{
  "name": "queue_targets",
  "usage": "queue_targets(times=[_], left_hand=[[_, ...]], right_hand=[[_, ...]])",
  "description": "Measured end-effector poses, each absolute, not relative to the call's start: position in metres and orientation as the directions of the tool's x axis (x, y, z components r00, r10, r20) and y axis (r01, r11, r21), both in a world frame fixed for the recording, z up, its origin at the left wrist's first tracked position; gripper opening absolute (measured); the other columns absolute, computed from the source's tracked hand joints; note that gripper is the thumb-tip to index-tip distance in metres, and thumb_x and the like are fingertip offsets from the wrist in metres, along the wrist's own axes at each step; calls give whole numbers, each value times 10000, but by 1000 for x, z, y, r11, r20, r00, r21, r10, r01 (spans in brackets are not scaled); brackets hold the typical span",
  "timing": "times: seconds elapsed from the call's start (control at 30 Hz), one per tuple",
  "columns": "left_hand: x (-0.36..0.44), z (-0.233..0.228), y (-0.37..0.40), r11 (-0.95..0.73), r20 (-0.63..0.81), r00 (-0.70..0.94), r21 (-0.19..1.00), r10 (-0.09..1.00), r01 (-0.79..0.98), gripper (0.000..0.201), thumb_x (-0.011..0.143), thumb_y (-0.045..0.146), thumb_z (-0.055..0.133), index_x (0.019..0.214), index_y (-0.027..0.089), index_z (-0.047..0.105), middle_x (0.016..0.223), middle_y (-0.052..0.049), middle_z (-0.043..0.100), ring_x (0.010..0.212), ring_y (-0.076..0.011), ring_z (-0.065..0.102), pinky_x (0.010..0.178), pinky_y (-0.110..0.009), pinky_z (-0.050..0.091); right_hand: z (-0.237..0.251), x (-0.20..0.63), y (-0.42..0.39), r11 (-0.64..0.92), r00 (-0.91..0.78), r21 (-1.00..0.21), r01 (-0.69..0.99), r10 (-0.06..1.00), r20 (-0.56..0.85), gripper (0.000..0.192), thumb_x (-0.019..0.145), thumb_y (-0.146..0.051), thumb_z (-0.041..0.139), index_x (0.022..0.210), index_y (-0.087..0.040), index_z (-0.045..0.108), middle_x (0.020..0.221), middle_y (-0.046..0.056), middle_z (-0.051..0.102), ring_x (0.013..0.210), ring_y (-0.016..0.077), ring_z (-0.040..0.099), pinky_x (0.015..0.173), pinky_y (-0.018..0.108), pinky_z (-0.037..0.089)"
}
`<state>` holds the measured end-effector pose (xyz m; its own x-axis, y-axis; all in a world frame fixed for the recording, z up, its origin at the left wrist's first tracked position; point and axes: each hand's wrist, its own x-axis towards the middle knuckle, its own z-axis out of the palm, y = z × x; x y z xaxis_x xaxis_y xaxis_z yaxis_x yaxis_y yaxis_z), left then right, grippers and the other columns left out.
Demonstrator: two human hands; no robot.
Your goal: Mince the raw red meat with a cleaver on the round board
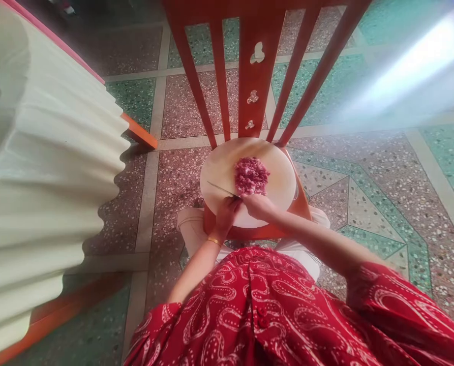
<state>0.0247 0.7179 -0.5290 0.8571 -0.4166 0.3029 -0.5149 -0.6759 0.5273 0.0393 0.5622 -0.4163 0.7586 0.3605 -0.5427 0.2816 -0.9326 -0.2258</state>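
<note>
A mound of minced meat (251, 175) lies near the middle of a round, pale chopping board (219, 162). My right hand (258, 206) is closed around the handle of a knife (222, 188) at the near edge of the meat. The thin blade shows almost edge-on and points left across the board. Close against the blade and my right hand is my left hand (229, 211), its fingers curled over the board's near edge. What those fingers hold, if anything, is hidden.
The board rests on the seat of a red wooden chair (257, 233), whose slatted back rises beyond it. A table with a cream, wavy-edged cloth (70, 168) stands at left. An orange leg (141, 132) juts from under it. Patterned terrazzo floor (196, 107) surrounds everything.
</note>
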Motion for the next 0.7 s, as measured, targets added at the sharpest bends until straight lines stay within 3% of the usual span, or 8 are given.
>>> queue_targets(times=[0.23, 0.37, 0.5, 0.63, 0.7], left_hand=[[23, -530, 718, -673, 235, 879, 571, -414, -470, 224, 896, 206, 446, 998, 203, 645, 985, -71, 642, 958, -210, 556, 849, -388, 486], [25, -535, 719, -666, 227, 885, 589, -407, -457, 247, 883, 171, 433, 1025, 214, 630, 1051, -83, 626, 1008, -224, 550, 894, -404, 476], [25, -536, 719, -675, 240, 882, 571, -406, -466, 260, 868, 162, 431, 1013, 228, 636, 1031, -94, 635, 1002, -254, 557, 890, -429, 475], [26, -535, 720, -663, 266, 874, 572, -407, -483, 279, 880, 150, 402, 1036, 217, 624, 1019, -80, 639, 972, -224, 562, 868, -407, 492], [27, -534, 719, -656, 277, 873, 579, -401, -485, 265, 887, 146, 402, 1018, 199, 626, 1011, -79, 638, 956, -204, 559, 857, -385, 496]], right_hand=[[-419, 5, 522, -960, 734, -155, 231, 277, -620, 323, 884, -149, 367, 1191, -133, 467, 847, 110, 661, 793, 212, 639, 623, 262, 429], [-421, 30, 560, -941, 764, -229, 248, 335, -552, 361, 857, -108, 388, 1211, -156, 442, 978, 126, 649, 894, 199, 624, 674, 248, 437], [-420, 49, 591, -935, 795, -244, 256, 347, -498, 322, 880, -147, 372, 1190, -149, 456, 971, 138, 650, 871, 214, 630, 680, 266, 447], [-419, 24, 557, -938, 814, -247, 244, 337, -473, 469, 828, -88, 423, 1286, -189, 403, 1024, 108, 643, 886, 192, 623, 639, 229, 428], [-417, 10, 533, -959, 809, -205, 195, 276, -520, 443, 810, -73, 428, 1238, -183, 461, 954, 94, 658, 816, 177, 630, 598, 216, 409]])
